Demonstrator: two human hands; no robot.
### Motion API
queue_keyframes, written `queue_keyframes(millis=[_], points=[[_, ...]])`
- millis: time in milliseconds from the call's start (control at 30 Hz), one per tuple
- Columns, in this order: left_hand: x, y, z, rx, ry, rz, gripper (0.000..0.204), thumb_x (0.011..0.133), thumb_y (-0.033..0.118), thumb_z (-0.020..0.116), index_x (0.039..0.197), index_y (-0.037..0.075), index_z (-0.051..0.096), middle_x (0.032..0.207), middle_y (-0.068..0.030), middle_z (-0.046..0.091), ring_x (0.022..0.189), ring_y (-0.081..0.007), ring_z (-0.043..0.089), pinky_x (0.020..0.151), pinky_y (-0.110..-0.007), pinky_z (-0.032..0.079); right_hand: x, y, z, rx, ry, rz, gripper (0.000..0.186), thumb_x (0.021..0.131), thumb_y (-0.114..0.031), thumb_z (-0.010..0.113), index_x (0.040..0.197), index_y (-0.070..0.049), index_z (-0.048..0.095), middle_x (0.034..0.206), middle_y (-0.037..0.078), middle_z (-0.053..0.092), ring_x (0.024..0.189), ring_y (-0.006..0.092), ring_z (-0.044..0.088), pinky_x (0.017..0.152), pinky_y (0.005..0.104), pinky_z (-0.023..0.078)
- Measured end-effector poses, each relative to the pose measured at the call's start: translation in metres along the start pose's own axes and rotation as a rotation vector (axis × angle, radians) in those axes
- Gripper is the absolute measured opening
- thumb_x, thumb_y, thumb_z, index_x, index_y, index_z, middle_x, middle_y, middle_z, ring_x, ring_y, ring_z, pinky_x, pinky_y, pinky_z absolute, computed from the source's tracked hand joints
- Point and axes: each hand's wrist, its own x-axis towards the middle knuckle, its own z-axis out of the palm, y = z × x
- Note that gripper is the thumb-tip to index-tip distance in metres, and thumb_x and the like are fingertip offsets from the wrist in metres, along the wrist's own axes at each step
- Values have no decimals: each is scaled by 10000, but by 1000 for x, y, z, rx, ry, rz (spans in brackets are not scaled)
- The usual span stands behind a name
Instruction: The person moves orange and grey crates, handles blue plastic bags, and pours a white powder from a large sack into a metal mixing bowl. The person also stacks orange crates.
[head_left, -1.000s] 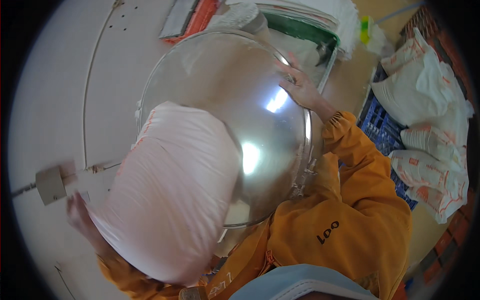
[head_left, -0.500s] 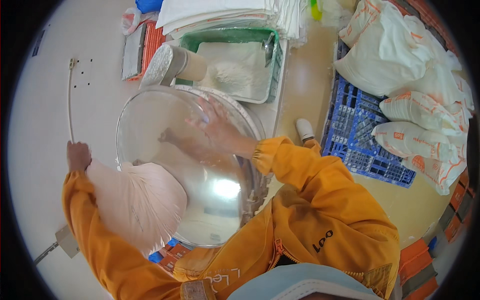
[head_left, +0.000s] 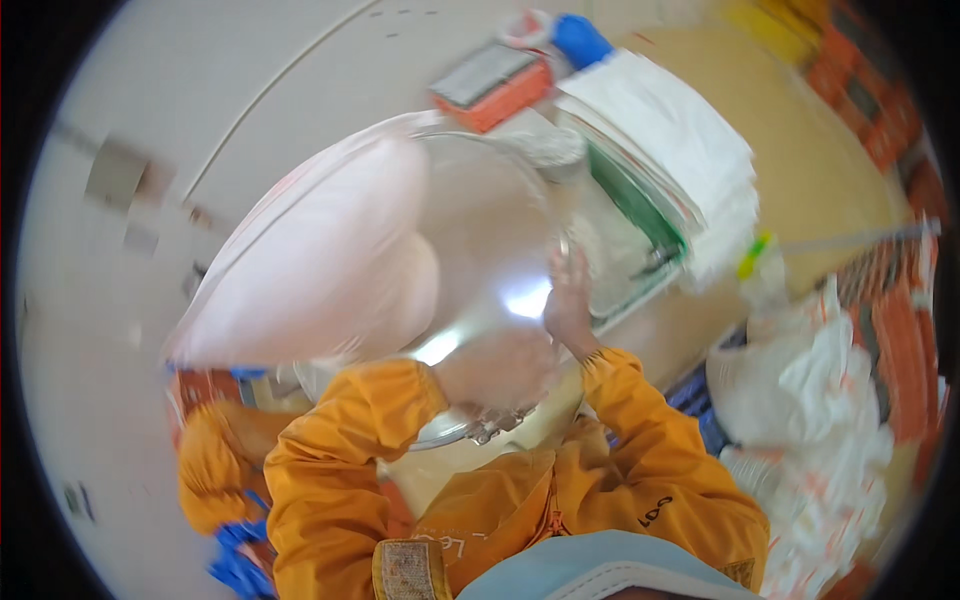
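A bulky pinkish-white sack [head_left: 310, 230] lies across the left part of a big round, shiny steel top [head_left: 475, 215]. My left hand [head_left: 490, 370], in an orange sleeve, is over the near part of the steel, below the sack's right side; motion smears its fingers. My right hand [head_left: 567, 298] touches the steel at its right edge, fingers stretched upward. Just right of it is a green-rimmed tray [head_left: 625, 190] of white powder with a metal scoop [head_left: 657, 258]. A white-dusted cylindrical container [head_left: 550, 150] stands behind the steel top.
Behind are stacked white cloths or sacks [head_left: 665, 125], a red-and-grey box [head_left: 490, 85] and a blue bundle [head_left: 582, 40]. Full white sacks [head_left: 790, 390] lie on a blue pallet [head_left: 690, 400] at right. Another orange sleeve [head_left: 215, 470], apparently someone else's, shows at lower left.
The view has swung round. The sack now sits farther back, and my left hand has moved from its left side to the front of the steel, right of it.
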Motion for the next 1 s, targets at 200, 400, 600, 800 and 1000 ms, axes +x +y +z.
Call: queue_keyframes(millis=[200,400,600,800,1000], points=[[-199,76,90,-229,239,-717,451,835,384,577,1175,89,548,1173,-128,518,1111,-327,473,969,-458,372,5,-59,-14,201,75,46,627,839,-105,519,1405,15,276,1448,282,220,1353,467,151,1102,505,169],[-292,123,186,-22,366,-1282,692,857,501,511,1433,169,317,1499,-165,207,1366,-397,189,1066,-601,196,10,-342,-137,274,21,-975,683,796,-233,679,1357,-6,364,1373,244,387,1294,364,357,1068,431,291],[-301,123,183,-83,491,-1324,691,830,529,526,1406,177,375,1482,-140,280,1352,-362,253,1084,-565,197,-9,-439,-81,115,195,-935,673,697,-267,789,1237,-12,481,1219,178,534,1166,345,479,987,427,381],[-321,65,119,-496,930,-1338,676,709,428,709,1174,-15,500,1185,-205,490,1148,-364,437,980,-453,362,-4,-442,-58,352,169,-968,562,697,-287,806,1108,-2,549,1115,170,584,1029,331,564,878,376,449],[-291,-8,119,-263,1172,-1488,840,672,438,736,1209,-103,384,1214,-251,436,1168,-381,412,992,-448,326,40,-493,-36,164,292,-761,455,740,-349,775,979,-1,607,865,166,664,798,305,641,732,380,483]])
